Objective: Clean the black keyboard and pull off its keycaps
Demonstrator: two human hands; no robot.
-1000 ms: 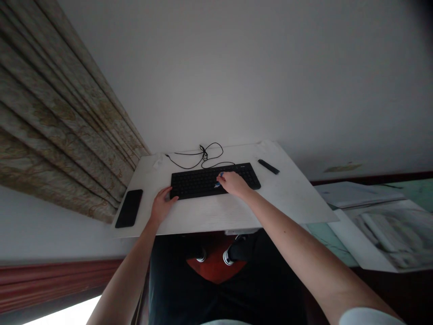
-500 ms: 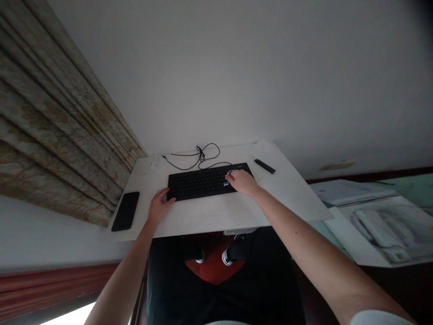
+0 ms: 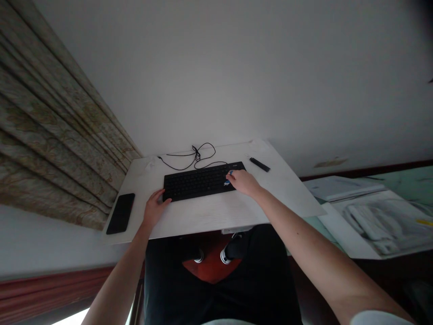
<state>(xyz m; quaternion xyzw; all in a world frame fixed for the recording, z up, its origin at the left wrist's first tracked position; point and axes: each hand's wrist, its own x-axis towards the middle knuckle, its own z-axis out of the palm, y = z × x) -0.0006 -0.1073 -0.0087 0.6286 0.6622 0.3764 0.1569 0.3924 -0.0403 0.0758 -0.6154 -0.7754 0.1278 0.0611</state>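
A long black computer keyboard (image 3: 199, 181) lies flat near the upper middle of the frame, on a white wood-grain tabletop (image 3: 209, 221); the right hand (image 3: 244, 183) rests over its right end, with the fingers (image 3: 233, 177) curled down and close together over the keys; a tiny blue-and-white bit (image 3: 227, 183) shows at the fingertips, too small to identify, and whether they pinch it cannot be told; the left hand (image 3: 154, 208) sits at the keyboard's lower left corner, its fingers (image 3: 161, 197) slightly spread and touching the edge; just left of that hand, a black glossy smartphone (image 3: 121, 213) lies face up at the tabletop's left end, tilted in the view; a thin black cable (image 3: 196, 155) loops and tangles just beyond the keyboard, and a slim black stick-shaped object (image 3: 260, 164) lies beyond its right end; a patterned beige curtain (image 3: 50, 122) hangs along the upper left of the frame, beside a white wall (image 3: 237, 76); loose printed papers (image 3: 379, 221) lie on a pale green surface (image 3: 411, 180) at the right edge; dark trousers (image 3: 219, 298) and two dark shoes with white soles (image 3: 225, 256) show below the tabletop, over a red floor patch (image 3: 211, 268).
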